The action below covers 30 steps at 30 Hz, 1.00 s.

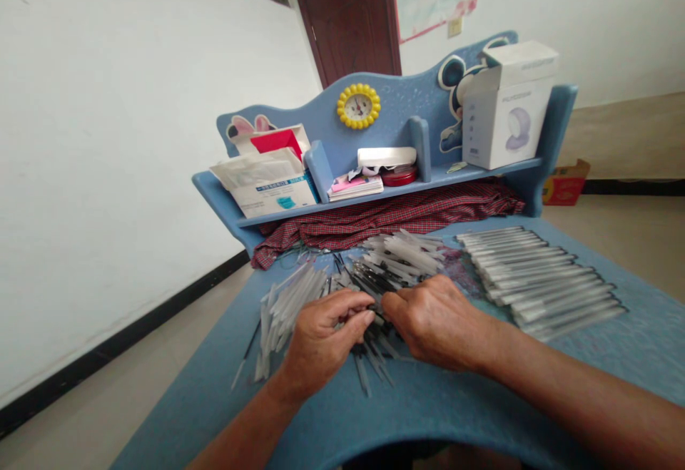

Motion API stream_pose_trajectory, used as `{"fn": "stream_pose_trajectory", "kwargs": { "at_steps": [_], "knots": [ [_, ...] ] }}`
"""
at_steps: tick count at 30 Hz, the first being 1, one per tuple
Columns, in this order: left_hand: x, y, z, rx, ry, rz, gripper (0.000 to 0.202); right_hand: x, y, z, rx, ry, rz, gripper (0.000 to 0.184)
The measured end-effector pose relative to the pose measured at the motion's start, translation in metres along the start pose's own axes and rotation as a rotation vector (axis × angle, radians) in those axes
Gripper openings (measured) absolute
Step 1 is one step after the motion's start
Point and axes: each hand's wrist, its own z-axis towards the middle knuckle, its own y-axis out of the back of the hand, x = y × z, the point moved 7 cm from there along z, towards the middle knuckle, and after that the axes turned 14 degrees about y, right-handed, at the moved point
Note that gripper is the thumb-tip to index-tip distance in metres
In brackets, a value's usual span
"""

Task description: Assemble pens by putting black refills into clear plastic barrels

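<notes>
My left hand (321,331) pinches a small black pen part (372,307) between thumb and forefinger. Close beside it, my right hand (433,322) is closed, its fingers curled in toward the left fingertips; what it grips is hidden. Beneath both hands lie slim black pen pieces (369,277) and thin clear refills (369,366). Translucent white pen barrels (292,302) are heaped left of my left hand, and another heap of barrels (407,252) lies behind my hands. To the right, black-ended pens (540,281) are stacked side by side in a neat row.
The blue desk (642,277) has a raised shelf (342,207) at its back. On that stand an open mask box (275,195), a red round tin (399,176) and a white carton (511,110). Red checked cloth (385,217) is bunched below the shelf.
</notes>
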Motion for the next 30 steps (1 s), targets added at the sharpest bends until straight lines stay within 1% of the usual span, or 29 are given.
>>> {"fn": "stream_pose_trajectory", "kwargs": {
  "at_steps": [3,6,9,12,15,16,19,22,25,26,27,29,30],
  "knots": [
    [0.0038,0.0014,0.0002,-0.014,0.057,-0.046,0.018,-0.0001,0.0006,-0.0003,-0.008,-0.007,-0.005,0.010],
    [0.0054,0.0019,0.0012,-0.008,0.114,-0.064,0.009,0.0003,0.0016,0.0001,0.002,-0.010,-0.005,0.011],
    [0.0032,0.0002,0.0010,0.022,0.097,-0.031,0.013,0.0005,0.0020,0.0006,0.011,-0.007,0.001,0.011],
    [0.0023,0.0010,-0.0002,0.017,0.070,-0.042,0.008,0.0000,0.0013,0.0009,0.017,-0.008,0.004,0.012],
    [0.0034,0.0040,-0.0001,-0.017,0.079,-0.065,0.020,-0.0002,0.0008,0.0009,0.013,-0.010,0.004,0.012],
    [0.0035,0.0042,0.0003,-0.018,0.083,-0.066,0.019,-0.0001,0.0008,0.0009,0.011,-0.010,0.002,0.011],
    [0.0022,0.0019,0.0017,0.007,0.067,-0.029,0.007,0.0003,0.0005,0.0011,0.026,-0.011,-0.001,0.011],
    [0.0018,-0.0004,0.0017,0.012,0.052,-0.009,0.008,0.0005,0.0008,0.0012,0.043,-0.011,0.001,0.012],
    [0.0043,-0.0016,0.0010,0.018,0.086,-0.065,0.026,0.0003,0.0019,0.0012,0.043,-0.012,0.007,0.011],
    [0.0052,-0.0017,0.0009,0.022,0.101,-0.083,0.029,0.0001,0.0020,0.0011,0.045,-0.015,0.008,0.010],
    [0.0059,-0.0016,0.0010,0.025,0.112,-0.090,0.026,-0.0001,0.0020,0.0011,0.049,-0.019,0.008,0.010],
    [0.0060,-0.0015,0.0012,0.033,0.115,-0.065,0.011,-0.0006,0.0015,0.0009,0.061,-0.025,0.008,0.010],
    [0.0056,-0.0013,0.0012,0.034,0.108,-0.043,0.009,-0.0006,0.0009,0.0009,0.068,-0.024,0.009,0.010]
  ]
}}
